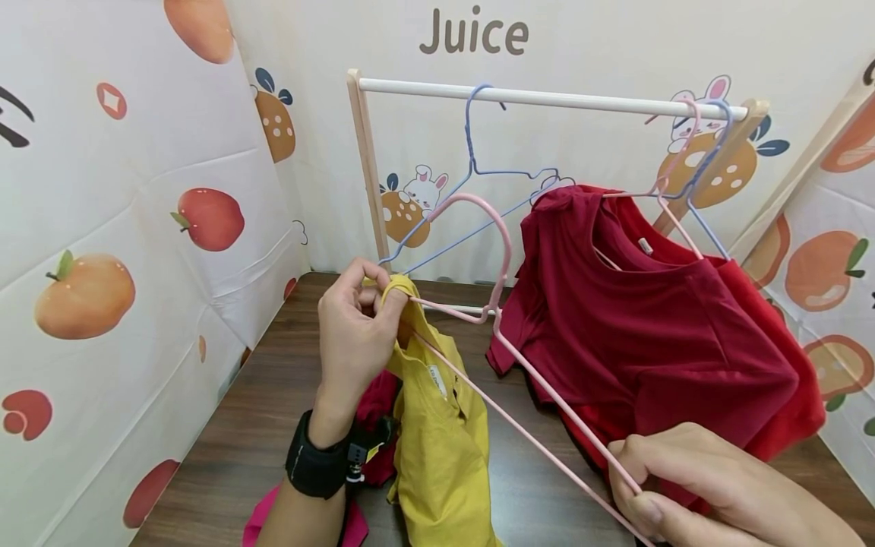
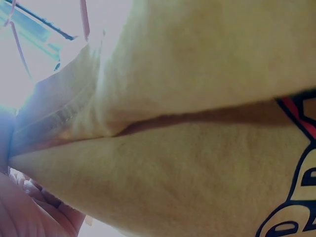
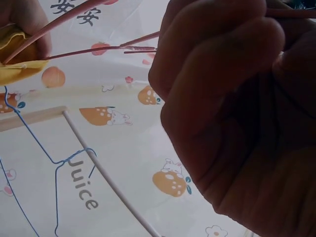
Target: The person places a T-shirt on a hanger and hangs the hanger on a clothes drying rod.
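Observation:
A yellow T-shirt [image 1: 444, 433] hangs down from my left hand [image 1: 358, 327], which pinches it by the collar and shoulder. One end of a pink hanger [image 1: 540, 372] runs into the shirt's neck opening, right at those fingertips. At the hanger's other end, my right hand [image 1: 711, 486] grips the pink wire between thumb and curled fingers. The hanger's hook points up and to the left. In the left wrist view the shirt cloth [image 2: 197, 173] fills most of the picture, with part of a dark-outlined print at the right edge.
Behind the hands stands a clothes rack with a white rail [image 1: 567, 97]. A bare blue hanger [image 1: 472, 137] hangs from it at the left; a dark red shirt [image 1: 615, 327] and a bright red shirt [image 1: 800, 380] hang at the right. Pink cloth [image 1: 352, 524] lies on the wooden table [image 1: 273, 395].

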`<act>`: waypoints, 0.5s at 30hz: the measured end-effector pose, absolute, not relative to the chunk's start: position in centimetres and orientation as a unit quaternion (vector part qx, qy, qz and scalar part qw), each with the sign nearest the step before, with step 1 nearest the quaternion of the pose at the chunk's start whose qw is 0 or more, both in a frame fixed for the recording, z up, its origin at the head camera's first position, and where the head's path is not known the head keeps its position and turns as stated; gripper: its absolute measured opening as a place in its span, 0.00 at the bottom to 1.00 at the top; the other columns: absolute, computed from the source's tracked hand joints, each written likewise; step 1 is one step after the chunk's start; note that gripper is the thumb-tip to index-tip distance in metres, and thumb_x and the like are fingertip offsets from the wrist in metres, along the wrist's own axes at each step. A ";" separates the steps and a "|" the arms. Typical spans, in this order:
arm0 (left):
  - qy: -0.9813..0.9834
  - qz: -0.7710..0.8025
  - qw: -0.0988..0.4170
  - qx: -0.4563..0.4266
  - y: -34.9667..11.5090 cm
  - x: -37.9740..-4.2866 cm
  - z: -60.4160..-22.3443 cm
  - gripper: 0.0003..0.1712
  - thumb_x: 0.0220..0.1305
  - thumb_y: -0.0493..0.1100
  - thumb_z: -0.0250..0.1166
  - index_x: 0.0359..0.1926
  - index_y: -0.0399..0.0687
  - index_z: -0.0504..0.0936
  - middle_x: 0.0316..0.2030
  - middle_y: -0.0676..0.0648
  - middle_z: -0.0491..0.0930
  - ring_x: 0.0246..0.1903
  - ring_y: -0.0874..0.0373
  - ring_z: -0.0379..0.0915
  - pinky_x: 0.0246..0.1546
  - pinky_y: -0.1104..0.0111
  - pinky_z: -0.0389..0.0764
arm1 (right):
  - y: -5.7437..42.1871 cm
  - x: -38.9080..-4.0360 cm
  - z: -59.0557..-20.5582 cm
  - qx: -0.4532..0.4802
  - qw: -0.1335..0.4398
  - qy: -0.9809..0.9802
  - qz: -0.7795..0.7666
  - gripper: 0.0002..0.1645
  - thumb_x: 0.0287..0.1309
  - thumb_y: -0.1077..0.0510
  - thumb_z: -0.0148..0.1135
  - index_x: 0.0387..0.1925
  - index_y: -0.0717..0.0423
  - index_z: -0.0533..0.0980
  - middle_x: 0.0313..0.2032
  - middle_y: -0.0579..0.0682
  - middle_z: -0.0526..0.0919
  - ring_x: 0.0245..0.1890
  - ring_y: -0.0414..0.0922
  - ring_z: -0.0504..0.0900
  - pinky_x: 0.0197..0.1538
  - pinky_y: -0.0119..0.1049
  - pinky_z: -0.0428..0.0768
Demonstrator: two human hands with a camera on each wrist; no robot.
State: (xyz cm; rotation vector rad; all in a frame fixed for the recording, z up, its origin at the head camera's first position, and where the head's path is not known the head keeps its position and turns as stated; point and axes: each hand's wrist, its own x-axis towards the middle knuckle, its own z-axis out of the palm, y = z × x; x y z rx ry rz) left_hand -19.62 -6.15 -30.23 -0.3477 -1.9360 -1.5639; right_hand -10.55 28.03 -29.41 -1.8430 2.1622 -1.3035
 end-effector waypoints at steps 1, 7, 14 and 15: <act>-0.733 -0.592 0.308 -0.133 -6.1 -19.6 -30.2 0.05 0.62 0.32 0.64 0.31 0.42 0.76 0.10 0.50 0.65 0.10 0.62 0.58 0.10 0.74 0.57 | 27.9 -10.5 -29.3 -0.589 0.007 0.694 -0.413 0.14 0.59 0.75 0.54 0.37 0.54 0.74 0.30 0.38 0.77 0.32 0.24 0.75 0.32 0.16 0.69; -0.732 -0.592 0.306 -0.138 -6.1 -19.2 -30.0 0.04 0.62 0.33 0.64 0.32 0.43 0.77 0.10 0.50 0.65 0.10 0.61 0.58 0.10 0.73 0.56 | 27.4 -10.8 -28.7 -0.601 -0.019 0.693 -0.397 0.11 0.60 0.73 0.56 0.36 0.54 0.73 0.31 0.38 0.76 0.34 0.23 0.74 0.34 0.14 0.68; -0.733 -0.584 0.310 -0.159 -5.7 -19.0 -30.2 0.03 0.62 0.33 0.65 0.33 0.40 0.78 0.10 0.51 0.65 0.10 0.64 0.58 0.11 0.74 0.58 | 27.5 -10.7 -28.7 -0.574 -0.007 0.721 -0.389 0.16 0.60 0.74 0.56 0.38 0.49 0.73 0.30 0.36 0.75 0.33 0.21 0.73 0.32 0.14 0.68; -0.732 -0.584 0.310 -0.161 -5.6 -19.0 -30.2 0.03 0.62 0.33 0.65 0.33 0.40 0.78 0.10 0.51 0.64 0.10 0.64 0.58 0.11 0.74 0.58 | 27.6 -10.7 -28.8 -0.574 -0.008 0.721 -0.388 0.16 0.60 0.74 0.56 0.38 0.49 0.73 0.30 0.36 0.75 0.33 0.21 0.73 0.32 0.14 0.68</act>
